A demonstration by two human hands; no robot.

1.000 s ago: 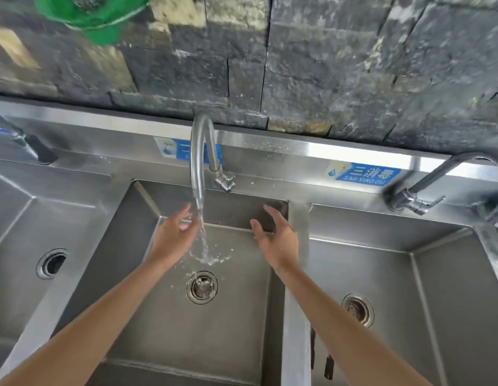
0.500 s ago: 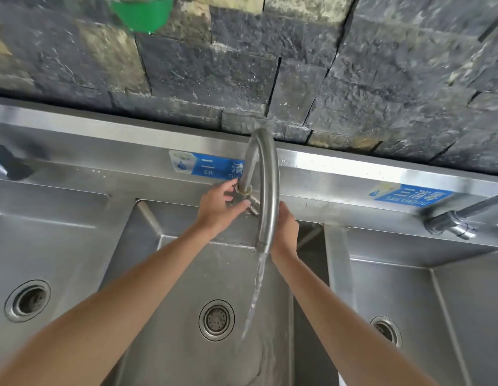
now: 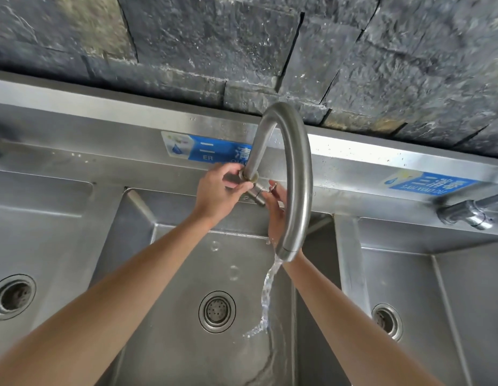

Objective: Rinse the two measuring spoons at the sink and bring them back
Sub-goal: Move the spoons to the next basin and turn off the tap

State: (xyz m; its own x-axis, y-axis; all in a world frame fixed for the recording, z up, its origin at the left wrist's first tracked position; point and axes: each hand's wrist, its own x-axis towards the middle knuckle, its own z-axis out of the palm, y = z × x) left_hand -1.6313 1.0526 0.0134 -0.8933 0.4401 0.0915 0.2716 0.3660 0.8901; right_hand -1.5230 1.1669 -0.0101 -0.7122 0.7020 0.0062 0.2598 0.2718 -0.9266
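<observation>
Steel sink point(image 3: 75, 207), 3 basins, water.

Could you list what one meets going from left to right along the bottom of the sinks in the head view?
Left basin drain → middle basin drain → falling water stream → right basin drain.

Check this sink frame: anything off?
No measuring spoons are visible. Both hands are at the faucet base: left hand grips it, right hand touches the tap handle. Water is running.
</observation>
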